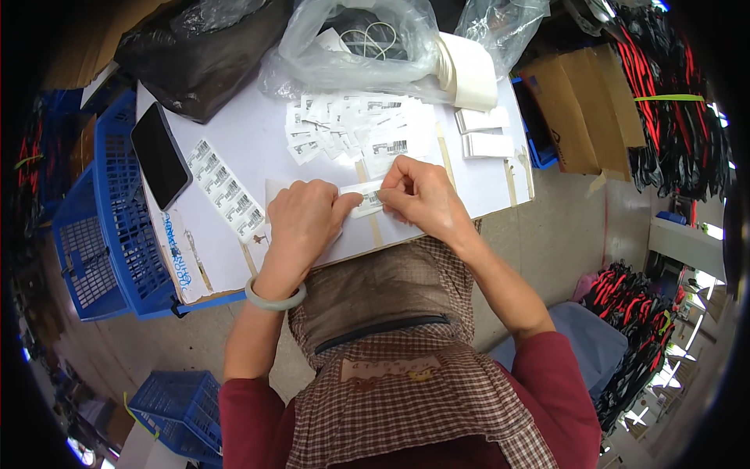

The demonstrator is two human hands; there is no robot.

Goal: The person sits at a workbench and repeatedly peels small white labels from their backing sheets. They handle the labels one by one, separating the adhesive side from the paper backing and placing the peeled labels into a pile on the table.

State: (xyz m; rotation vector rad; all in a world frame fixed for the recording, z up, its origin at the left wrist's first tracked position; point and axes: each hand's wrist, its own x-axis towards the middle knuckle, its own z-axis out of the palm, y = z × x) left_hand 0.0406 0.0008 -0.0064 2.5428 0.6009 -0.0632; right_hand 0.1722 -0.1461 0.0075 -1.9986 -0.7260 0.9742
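- White tag (365, 205), a small flat rectangle with a printed face, is lying on the bench (258, 137) near its front edge, between your two hands.
- Smooth white board is forming the bench top, with brown tape strips (444, 156) running across it.
- Thin paper labels (336, 129) are overlapping in a loose heap just beyond your hands; a long label sheet (226, 190) is lying slantwise to the left, beside a flat dark phone (162, 156).
- Stiff white cards (473, 74) are curving in a thick fanned stack at the back right, and two small white bundles (488, 146) are lying nearer you.
- Crinkled clear plastic (301, 59) is bulging along the back, next to a shiny black bag (203, 59).
- Your left hand (303, 219) is reaching its thumb onto the tag's left end while its fingers are bending under; you cannot tell whether it is clamping or only pressing.
- Your right hand (424, 202) is holding thumb and forefinger tips together at the tag's right end; what they are pinching is too small to tell.
- Bench edge is running just below both hands; bare board is showing between your right hand and the right edge.
- Blue crate (129, 227) is standing against the left side, and a cardboard box (586, 109) is sitting beyond the right.
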